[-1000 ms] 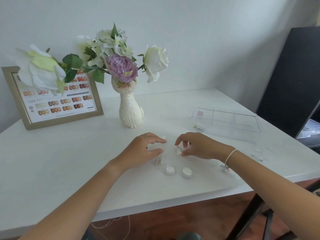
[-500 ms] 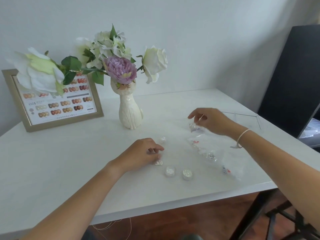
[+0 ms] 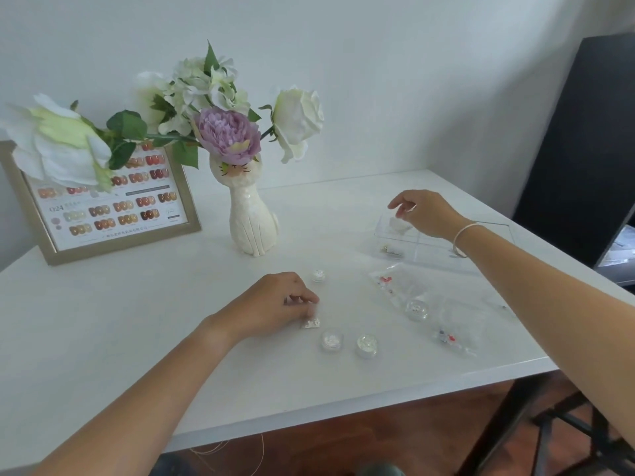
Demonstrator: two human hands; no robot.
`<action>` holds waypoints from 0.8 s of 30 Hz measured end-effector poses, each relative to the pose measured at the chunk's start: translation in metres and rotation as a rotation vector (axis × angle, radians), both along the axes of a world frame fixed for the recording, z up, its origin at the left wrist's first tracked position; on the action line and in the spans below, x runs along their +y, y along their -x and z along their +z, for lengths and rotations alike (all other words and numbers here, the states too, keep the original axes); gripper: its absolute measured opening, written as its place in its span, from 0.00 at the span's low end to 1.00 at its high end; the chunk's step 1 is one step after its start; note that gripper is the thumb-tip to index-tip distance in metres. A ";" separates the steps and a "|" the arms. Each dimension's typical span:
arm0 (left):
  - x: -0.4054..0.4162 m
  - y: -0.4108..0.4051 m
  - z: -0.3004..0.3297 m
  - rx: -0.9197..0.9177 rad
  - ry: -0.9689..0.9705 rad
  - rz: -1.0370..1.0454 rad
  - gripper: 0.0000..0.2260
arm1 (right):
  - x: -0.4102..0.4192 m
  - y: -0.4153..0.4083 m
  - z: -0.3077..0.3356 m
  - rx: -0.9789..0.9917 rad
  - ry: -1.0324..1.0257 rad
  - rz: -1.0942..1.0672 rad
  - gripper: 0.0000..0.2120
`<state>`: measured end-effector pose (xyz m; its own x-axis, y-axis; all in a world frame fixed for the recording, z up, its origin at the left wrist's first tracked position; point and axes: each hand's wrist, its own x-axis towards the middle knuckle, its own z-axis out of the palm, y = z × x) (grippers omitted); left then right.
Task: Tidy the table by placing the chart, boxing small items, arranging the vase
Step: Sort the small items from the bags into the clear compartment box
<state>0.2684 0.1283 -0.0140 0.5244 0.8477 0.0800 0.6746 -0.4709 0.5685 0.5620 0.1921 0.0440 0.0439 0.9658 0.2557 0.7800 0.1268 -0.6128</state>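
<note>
The framed nail colour chart [image 3: 113, 207] leans against the wall at the back left. Next to it stands the white cat-shaped vase [image 3: 252, 221] holding white and purple flowers. A clear compartment box [image 3: 443, 242] lies at the right. My right hand [image 3: 422, 211] hovers over its left end with fingers apart, and a small white item [image 3: 398, 225] lies in the box under it. My left hand [image 3: 275, 304] pinches a small clear packet [image 3: 311, 322] on the table. Small round jars [image 3: 331, 341] [image 3: 367, 345] [image 3: 319, 275] stand nearby.
Clear plastic bags [image 3: 450, 338] with tiny coloured pieces and another jar [image 3: 416, 309] lie between the box and the table's front edge [image 3: 343, 419]. A black panel [image 3: 584, 149] stands beyond the table's right side. The flowers overhang the chart.
My right hand went from the middle of the table up and right to the clear box, carrying a small item that now lies in it. My left hand stayed on the packet.
</note>
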 end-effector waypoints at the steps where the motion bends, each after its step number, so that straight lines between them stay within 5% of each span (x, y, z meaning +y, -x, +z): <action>1: 0.000 0.000 0.001 0.022 0.007 -0.006 0.08 | 0.000 0.001 -0.002 -0.018 0.025 0.013 0.18; 16: 0.005 -0.014 0.013 -0.111 -0.025 0.039 0.06 | -0.026 -0.005 -0.009 -0.045 -0.178 0.002 0.13; 24: 0.036 -0.069 0.065 -0.229 -0.207 -0.035 0.08 | -0.080 0.002 -0.018 -0.049 -0.017 0.187 0.09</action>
